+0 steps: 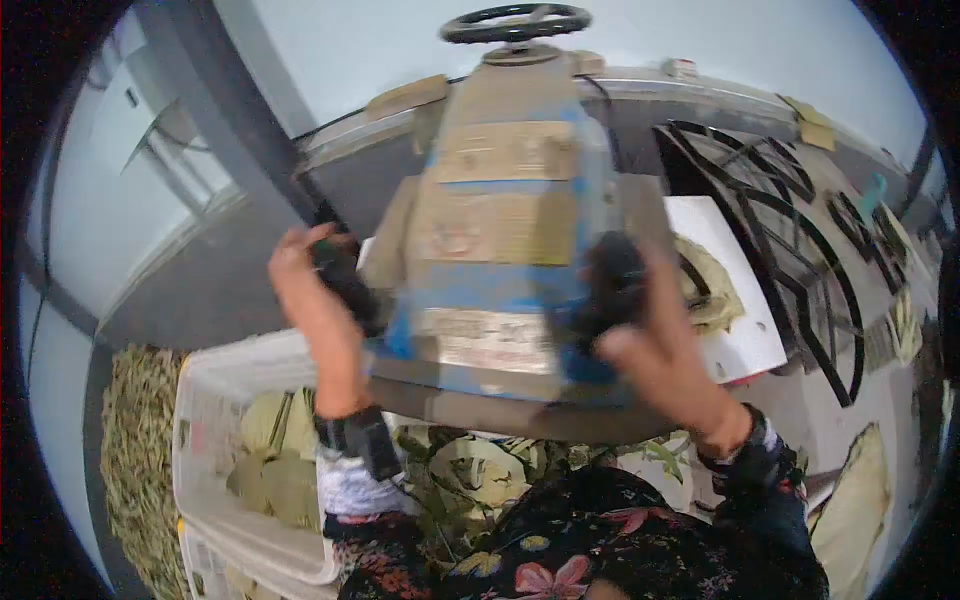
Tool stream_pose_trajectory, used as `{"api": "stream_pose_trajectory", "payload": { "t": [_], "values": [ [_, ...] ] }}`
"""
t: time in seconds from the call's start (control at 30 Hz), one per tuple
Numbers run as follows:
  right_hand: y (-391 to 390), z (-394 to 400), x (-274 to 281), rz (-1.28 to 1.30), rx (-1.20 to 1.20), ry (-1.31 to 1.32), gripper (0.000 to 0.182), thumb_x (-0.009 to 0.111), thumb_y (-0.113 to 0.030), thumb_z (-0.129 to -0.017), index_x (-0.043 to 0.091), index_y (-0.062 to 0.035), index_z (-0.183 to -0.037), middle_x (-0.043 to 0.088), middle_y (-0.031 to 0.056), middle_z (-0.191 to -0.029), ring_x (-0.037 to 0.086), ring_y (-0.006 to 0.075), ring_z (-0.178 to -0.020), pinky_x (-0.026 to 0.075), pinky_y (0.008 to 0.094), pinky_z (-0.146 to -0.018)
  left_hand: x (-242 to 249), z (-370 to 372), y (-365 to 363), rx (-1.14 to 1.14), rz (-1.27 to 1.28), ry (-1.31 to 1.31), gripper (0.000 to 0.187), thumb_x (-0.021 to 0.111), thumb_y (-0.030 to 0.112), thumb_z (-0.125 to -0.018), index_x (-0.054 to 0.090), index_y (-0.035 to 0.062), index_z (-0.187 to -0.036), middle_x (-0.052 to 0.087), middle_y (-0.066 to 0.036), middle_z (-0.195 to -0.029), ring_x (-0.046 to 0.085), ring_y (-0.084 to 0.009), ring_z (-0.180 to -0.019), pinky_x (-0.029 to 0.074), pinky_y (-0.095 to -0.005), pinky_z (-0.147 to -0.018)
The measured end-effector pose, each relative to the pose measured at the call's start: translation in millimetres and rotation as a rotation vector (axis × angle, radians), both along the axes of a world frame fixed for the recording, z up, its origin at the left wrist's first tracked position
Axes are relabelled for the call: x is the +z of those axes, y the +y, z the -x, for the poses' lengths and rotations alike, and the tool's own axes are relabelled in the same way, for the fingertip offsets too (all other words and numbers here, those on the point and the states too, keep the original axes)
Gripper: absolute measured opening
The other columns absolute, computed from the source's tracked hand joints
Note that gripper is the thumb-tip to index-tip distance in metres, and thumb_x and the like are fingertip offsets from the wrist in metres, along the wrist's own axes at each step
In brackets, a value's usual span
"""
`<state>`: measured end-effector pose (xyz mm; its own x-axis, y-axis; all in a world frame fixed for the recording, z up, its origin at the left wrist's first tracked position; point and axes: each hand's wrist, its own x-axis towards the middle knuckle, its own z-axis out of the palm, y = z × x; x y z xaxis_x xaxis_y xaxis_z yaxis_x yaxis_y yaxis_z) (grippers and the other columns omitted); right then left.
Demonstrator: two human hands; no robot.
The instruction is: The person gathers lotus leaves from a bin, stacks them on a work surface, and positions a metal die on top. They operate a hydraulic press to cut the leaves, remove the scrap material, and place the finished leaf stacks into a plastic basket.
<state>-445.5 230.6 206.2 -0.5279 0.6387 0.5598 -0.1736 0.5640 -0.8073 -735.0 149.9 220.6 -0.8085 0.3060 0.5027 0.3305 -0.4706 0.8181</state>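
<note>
A dusty blue press machine (500, 285) with worn labels stands in front of me, a black handwheel (516, 22) on its top. Two black knob-like grips stick out at its sides, blurred. My left hand (315, 300) curls its fingers over the left black grip (347, 285). On the other side, my right hand (665, 335) is pressed round the right black grip (614, 285), its thumb on the near side and its other fingers mostly hidden. A white board (755, 335) lies behind the right hand, with a large pale green leaf piece (712, 290) on it.
At the lower left, a white plastic crate (250, 350) holds cut leaf pieces (275, 485). Beside it lies a heap of leaf scraps (140, 450). More leaf offcuts (480, 470) lie below the press. Black curved metal cutting frames (800, 260) rest at the right, near a large leaf (855, 510).
</note>
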Motion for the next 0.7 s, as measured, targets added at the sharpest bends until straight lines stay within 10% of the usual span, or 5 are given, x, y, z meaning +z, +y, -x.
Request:
{"api": "stream_pose_trajectory", "payload": {
  "t": [0.07, 0.17, 0.37, 0.5, 0.7],
  "values": [
    [1, -6, -7, -0.180, 0.073, -0.329, 0.060, 0.064, -0.025, -0.083, 0.037, -0.0018, -0.131, 0.046, 0.0208, -0.127, 0.044, 0.0345, -0.119, 0.033, 0.0403, -0.102, 0, -15, -23, 0.345, 0.282, 0.299, 0.055, 0.040, 0.029, -0.094, 0.027, -0.0046, -0.135, 0.040, -0.020, -0.131, 0.044, -0.0270, -0.116, 0.033, -0.0377, -0.100],
    [32, -16, -26, -0.279, -0.016, -0.480, 0.058, 0.064, -0.024, -0.083, 0.039, -0.0017, -0.130, 0.046, 0.0211, -0.127, 0.044, 0.0371, -0.118, 0.034, 0.0413, -0.101, -37, -45, -35, 0.082, 0.309, 0.632, 0.063, 0.043, 0.029, -0.092, 0.019, -0.0062, -0.139, 0.036, -0.023, -0.135, 0.035, -0.0321, -0.126, 0.024, -0.0398, -0.106],
    [186, -93, -114, -0.251, -0.690, -0.695, 0.068, 0.060, -0.043, -0.082, 0.039, 0.0039, -0.127, 0.040, 0.0264, -0.130, 0.037, 0.0409, -0.122, 0.035, 0.0451, -0.099, -56, -5, -28, 0.126, 0.546, 0.428, 0.084, 0.059, 0.033, -0.085, 0.010, -0.0074, -0.140, 0.022, -0.028, -0.142, 0.026, -0.0357, -0.131, 0.019, -0.0448, -0.107],
    [243, -121, -146, 0.099, -0.778, -0.963, 0.083, 0.058, -0.057, -0.079, 0.038, 0.0067, -0.128, 0.041, 0.0319, -0.126, 0.043, 0.0433, -0.117, 0.039, 0.0479, -0.095, -46, -18, -33, 0.519, 0.888, 1.016, 0.074, 0.060, 0.023, -0.080, 0.024, -0.0051, -0.138, 0.038, -0.027, -0.134, 0.036, -0.0450, -0.122, 0.024, -0.0505, -0.105],
    [234, -106, -127, 0.119, -0.619, -1.041, 0.081, 0.060, -0.055, -0.077, 0.042, 0.0079, -0.126, 0.053, 0.0309, -0.114, 0.053, 0.0427, -0.107, 0.041, 0.0433, -0.093, -147, -136, -5, -0.314, 0.880, 1.474, 0.082, 0.074, 0.025, -0.055, 0.041, 0.0062, -0.127, 0.045, -0.017, -0.129, 0.040, -0.0362, -0.123, 0.030, -0.0519, -0.100]
  ]
}}
